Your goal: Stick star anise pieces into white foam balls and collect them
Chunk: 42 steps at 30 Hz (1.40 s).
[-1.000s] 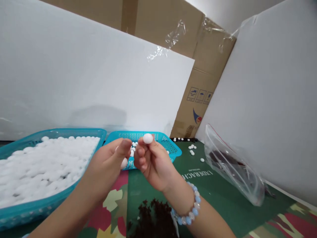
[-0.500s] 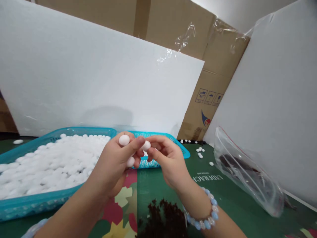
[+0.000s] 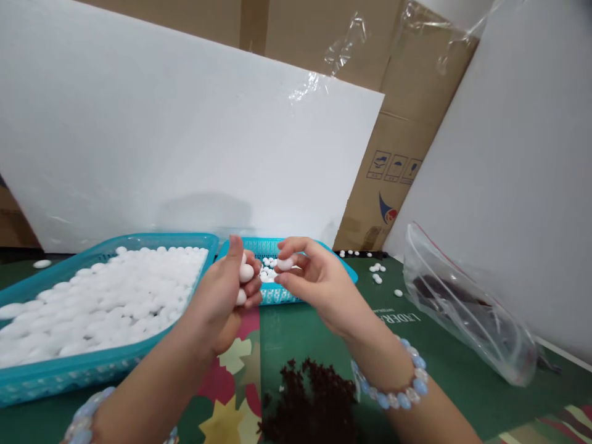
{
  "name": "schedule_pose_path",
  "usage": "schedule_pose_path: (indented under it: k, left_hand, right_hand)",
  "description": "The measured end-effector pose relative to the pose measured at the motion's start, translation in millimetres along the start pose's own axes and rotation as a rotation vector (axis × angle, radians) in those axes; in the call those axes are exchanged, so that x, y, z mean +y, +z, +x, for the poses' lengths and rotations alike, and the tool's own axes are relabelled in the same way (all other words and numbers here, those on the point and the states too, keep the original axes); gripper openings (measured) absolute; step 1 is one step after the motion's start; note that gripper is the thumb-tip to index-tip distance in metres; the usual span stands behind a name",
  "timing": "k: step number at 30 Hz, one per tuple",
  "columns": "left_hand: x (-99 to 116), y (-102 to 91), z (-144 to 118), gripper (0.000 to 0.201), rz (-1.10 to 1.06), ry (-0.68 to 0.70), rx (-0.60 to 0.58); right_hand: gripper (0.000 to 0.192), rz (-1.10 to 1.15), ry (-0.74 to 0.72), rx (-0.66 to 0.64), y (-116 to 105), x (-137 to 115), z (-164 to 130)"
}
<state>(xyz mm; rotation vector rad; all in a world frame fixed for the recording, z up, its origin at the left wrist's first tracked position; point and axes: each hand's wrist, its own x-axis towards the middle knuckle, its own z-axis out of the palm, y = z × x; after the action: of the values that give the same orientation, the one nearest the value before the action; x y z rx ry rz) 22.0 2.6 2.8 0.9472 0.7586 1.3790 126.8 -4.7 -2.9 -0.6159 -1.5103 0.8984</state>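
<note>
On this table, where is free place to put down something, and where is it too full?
Free: the green mat between the right hand and the plastic bag. Crowded: the large basket full of white pieces, the small basket, and the dark clump near the front edge.

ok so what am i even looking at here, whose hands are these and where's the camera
The camera sits on a person's head, looking forward and down at their own two bare hands. The left hand cups a few white oval beads; the right hand pinches one bead at its fingertips. On the green patterned mat lie a big turquoise basket full of the same beads, a smaller turquoise basket with a few, a dark brown clump and a clear zip bag. White boards and cardboard boxes stand behind.
</note>
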Motion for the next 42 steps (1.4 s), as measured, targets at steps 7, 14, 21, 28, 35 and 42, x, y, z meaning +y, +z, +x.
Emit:
schedule_pose_path:
  k: [7,14,21,28,35,42]
  left_hand:
    - [-5,4.0,-5,0.037,0.121,0.021,0.122]
    - [-5,6.7,-7,0.029,0.086,0.139,0.133]
    - [1,8.2,-10,0.023,0.052,0.204,0.091]
    - [5,8.4,-10,0.018,0.062,0.163,0.068]
    - [6,6.4,-12,0.01,0.02,0.188,-0.002]
    - [9,5.6,-12,0.014,-0.014,0.2,-0.045]
  right_hand:
    - [0.02,-0.5,-0.273,-0.031,10,10,-2]
    - [0.009,-0.426,-0.355,0.038,11,13,-2]
    - [0.007,0.355,0.158,-0.138,6,13,4]
    - [0.019,0.629,0.35,-0.216,1,13,7]
    - [0.011,0.577,0.273,-0.171,0,10,6]
    - [0.015,0.474,0.181,-0.093,0,3,2]
